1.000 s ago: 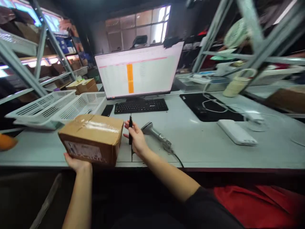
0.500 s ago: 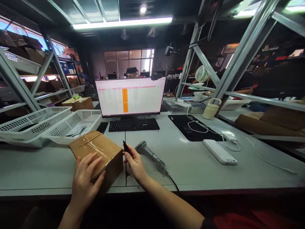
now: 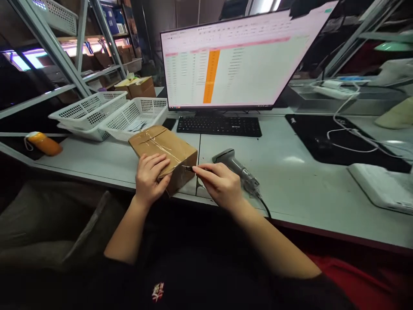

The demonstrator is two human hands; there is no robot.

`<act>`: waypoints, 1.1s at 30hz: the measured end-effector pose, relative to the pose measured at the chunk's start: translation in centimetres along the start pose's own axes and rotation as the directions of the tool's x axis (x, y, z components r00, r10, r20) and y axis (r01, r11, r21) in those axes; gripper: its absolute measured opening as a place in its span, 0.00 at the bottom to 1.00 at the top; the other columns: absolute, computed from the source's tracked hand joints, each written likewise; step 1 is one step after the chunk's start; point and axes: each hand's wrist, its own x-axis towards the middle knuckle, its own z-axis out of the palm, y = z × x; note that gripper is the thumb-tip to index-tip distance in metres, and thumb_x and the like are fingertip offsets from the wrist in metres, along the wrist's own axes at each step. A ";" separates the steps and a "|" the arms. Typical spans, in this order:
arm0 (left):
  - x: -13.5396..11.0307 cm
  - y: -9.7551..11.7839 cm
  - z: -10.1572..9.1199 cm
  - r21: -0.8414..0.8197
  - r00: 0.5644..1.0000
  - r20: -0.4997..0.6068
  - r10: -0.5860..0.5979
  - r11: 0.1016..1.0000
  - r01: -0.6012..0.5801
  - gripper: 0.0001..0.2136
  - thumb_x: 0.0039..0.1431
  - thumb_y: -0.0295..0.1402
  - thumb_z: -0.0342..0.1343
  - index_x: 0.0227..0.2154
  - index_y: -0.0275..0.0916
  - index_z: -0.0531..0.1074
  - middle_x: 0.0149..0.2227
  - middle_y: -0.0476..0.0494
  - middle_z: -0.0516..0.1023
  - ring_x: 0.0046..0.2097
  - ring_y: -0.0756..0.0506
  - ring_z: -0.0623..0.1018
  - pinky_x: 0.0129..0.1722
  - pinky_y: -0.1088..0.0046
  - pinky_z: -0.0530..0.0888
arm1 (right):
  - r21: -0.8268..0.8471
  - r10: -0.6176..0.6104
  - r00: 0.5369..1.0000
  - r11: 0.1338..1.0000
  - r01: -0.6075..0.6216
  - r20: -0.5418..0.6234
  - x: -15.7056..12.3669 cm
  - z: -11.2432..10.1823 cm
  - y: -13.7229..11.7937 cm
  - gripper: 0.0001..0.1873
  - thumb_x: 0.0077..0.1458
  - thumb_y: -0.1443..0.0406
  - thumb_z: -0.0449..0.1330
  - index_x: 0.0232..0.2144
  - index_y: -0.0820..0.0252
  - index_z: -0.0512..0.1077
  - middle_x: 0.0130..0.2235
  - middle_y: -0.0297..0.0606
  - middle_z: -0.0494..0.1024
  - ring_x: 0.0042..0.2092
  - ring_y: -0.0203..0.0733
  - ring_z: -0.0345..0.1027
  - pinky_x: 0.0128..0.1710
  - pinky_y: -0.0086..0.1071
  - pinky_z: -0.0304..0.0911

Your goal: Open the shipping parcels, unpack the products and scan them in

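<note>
A taped cardboard box sits tilted toward me near the front edge of the white table. My left hand grips its near left corner, fingers on the top and thumb at the edge. In a pinch of thumb and fingers, my right hand holds a small black cutter blade. Its tip is at the tape on the box's right end, just below the top edge. Most of the blade's handle is hidden by the fingers. A grey barcode scanner lies just beyond my right hand.
Behind the box are a keyboard and a monitor. White perforated baskets stand at the back left, with an orange bottle farther left. To the right lie a black mouse mat, cables and a white power strip.
My view has tipped down and turned. The right hand has brought the blade from beside the box to the tape on its right end. My left hand stays on the box.
</note>
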 end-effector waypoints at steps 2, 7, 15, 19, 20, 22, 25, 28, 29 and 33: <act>-0.1 -0.3 0.1 0.010 1.000 -0.016 0.013 1.000 -0.013 0.15 0.65 0.40 0.58 0.51 0.43 0.79 0.52 0.40 0.84 0.56 0.38 0.80 0.65 0.51 0.66 | -0.136 -0.082 0.996 0.987 0.085 0.031 -0.2 0.0 -0.9 0.16 0.67 0.68 0.59 0.50 0.48 0.82 0.44 0.37 0.85 0.41 0.40 0.75 0.41 0.35 0.69; 0.1 -0.5 0.2 0.004 0.996 -0.062 0.072 0.997 -0.072 0.14 0.65 0.38 0.59 0.50 0.43 0.79 0.51 0.40 0.84 0.55 0.38 0.81 0.62 0.53 0.69 | -0.249 -0.138 0.989 0.957 0.146 0.052 0.4 0.7 -2.1 0.16 0.68 0.69 0.58 0.51 0.50 0.82 0.44 0.37 0.85 0.40 0.39 0.73 0.40 0.33 0.67; 0.2 -0.8 -0.2 -0.021 0.990 -0.084 0.112 0.993 -0.114 0.12 0.64 0.35 0.60 0.49 0.43 0.79 0.49 0.41 0.85 0.53 0.39 0.82 0.58 0.55 0.72 | -0.274 -0.149 0.989 0.951 0.141 -0.007 0.7 1.1 -2.1 0.16 0.67 0.70 0.58 0.50 0.52 0.82 0.44 0.36 0.85 0.39 0.40 0.71 0.39 0.34 0.66; 0.0 -0.9 -0.2 -0.055 0.994 -0.086 0.064 0.996 -0.069 0.11 0.65 0.34 0.58 0.48 0.45 0.80 0.48 0.42 0.86 0.52 0.40 0.83 0.58 0.54 0.72 | -0.332 -0.057 0.991 0.943 0.013 -0.123 1.1 0.4 -0.3 0.15 0.67 0.70 0.59 0.48 0.49 0.83 0.42 0.36 0.85 0.38 0.40 0.71 0.38 0.35 0.65; 0.0 -0.8 -0.2 -0.065 0.995 -0.087 0.057 0.996 -0.063 0.11 0.66 0.33 0.58 0.48 0.45 0.80 0.48 0.42 0.86 0.52 0.40 0.82 0.58 0.54 0.72 | -0.328 -0.035 0.988 0.945 -0.016 -0.149 1.2 0.1 0.1 0.15 0.67 0.69 0.60 0.47 0.49 0.83 0.41 0.35 0.85 0.37 0.40 0.71 0.37 0.35 0.64; -0.2 -0.2 -0.1 -0.080 0.994 -0.099 0.055 0.995 -0.063 0.11 0.65 0.32 0.58 0.49 0.45 0.79 0.49 0.42 0.85 0.52 0.40 0.82 0.58 0.54 0.71 | -0.281 0.019 0.986 0.957 -0.065 -0.163 0.9 -0.1 0.8 0.14 0.67 0.67 0.60 0.47 0.49 0.83 0.40 0.36 0.85 0.37 0.40 0.72 0.35 0.35 0.64; -0.3 0.7 0.0 -0.075 0.996 -0.085 0.024 0.997 -0.030 0.12 0.67 0.33 0.57 0.50 0.46 0.79 0.49 0.42 0.85 0.54 0.40 0.81 0.59 0.53 0.70 | -0.031 0.215 0.967 0.975 -0.221 -0.139 -0.6 0.2 0.9 0.14 0.68 0.61 0.59 0.50 0.51 0.82 0.41 0.40 0.83 0.39 0.42 0.74 0.38 0.37 0.68; 0.5 -0.7 0.2 -0.124 0.999 -0.035 -0.040 0.992 0.035 0.17 0.68 0.47 0.54 0.52 0.46 0.79 0.55 0.40 0.82 0.62 0.37 0.75 0.65 0.49 0.66 | 0.466 0.553 0.831 0.721 -0.512 0.057 -2.3 1.2 0.1 0.19 0.69 0.51 0.56 0.46 0.54 0.81 0.34 0.40 0.79 0.34 0.43 0.73 0.30 0.36 0.70; 1.1 -2.0 0.3 -0.163 0.992 -0.075 -0.096 0.983 0.083 0.22 0.67 0.53 0.53 0.53 0.45 0.78 0.58 0.39 0.80 0.65 0.36 0.72 0.68 0.48 0.63 | 0.600 0.629 0.761 0.550 -0.580 0.159 -2.7 1.5 -0.5 0.21 0.67 0.47 0.56 0.43 0.54 0.80 0.34 0.40 0.78 0.34 0.43 0.74 0.28 0.35 0.71; 3.4 -9.4 1.6 -0.535 0.765 -0.209 -0.609 0.726 0.431 0.27 0.63 0.56 0.57 0.55 0.42 0.76 0.64 0.36 0.73 0.67 0.39 0.70 0.69 0.57 0.64 | 0.784 0.637 0.626 0.054 -0.618 0.450 -2.5 1.7 -4.3 0.23 0.62 0.42 0.59 0.35 0.54 0.75 0.60 0.45 0.75 0.58 0.55 0.73 0.39 0.44 0.79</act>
